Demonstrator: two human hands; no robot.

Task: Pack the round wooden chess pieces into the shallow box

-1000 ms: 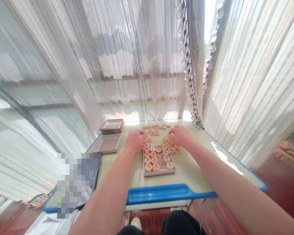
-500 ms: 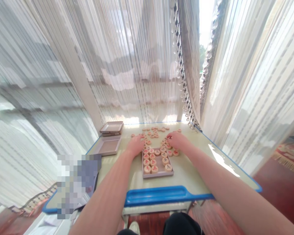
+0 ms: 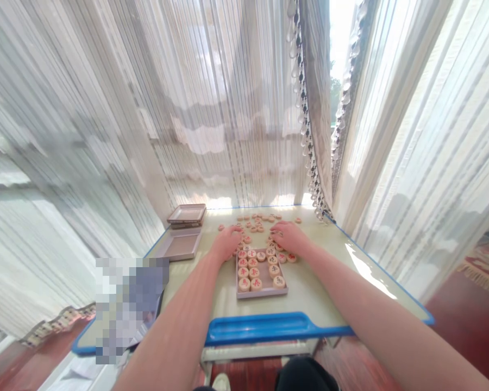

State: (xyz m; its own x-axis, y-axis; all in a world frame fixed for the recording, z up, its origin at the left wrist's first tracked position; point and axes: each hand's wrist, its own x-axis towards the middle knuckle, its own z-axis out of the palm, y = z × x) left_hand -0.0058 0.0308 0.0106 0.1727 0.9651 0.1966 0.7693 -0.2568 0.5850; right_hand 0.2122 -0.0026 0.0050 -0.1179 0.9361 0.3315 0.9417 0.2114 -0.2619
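A shallow grey tray (image 3: 263,291) lies in the middle of the table and holds several round wooden chess pieces (image 3: 254,272) with red or dark characters. More loose pieces (image 3: 256,224) are scattered beyond it. My left hand (image 3: 226,242) rests palm down at the tray's far left corner, fingers curled over pieces there. My right hand (image 3: 288,237) lies at the far right corner, fingers bent over a cluster of pieces. What sits under either palm is hidden.
The pale table (image 3: 321,282) has a blue rim, with a blue trough (image 3: 269,327) along the near edge. An open grey box half (image 3: 180,245) and a stacked lid (image 3: 186,214) sit at the far left. Sheer curtains (image 3: 212,119) hang all around. A blurred patch covers the near left corner.
Both hands have drawn a little closer together and nearer to the tray's far edge, dragging loose pieces with them. The view has tilted slightly.
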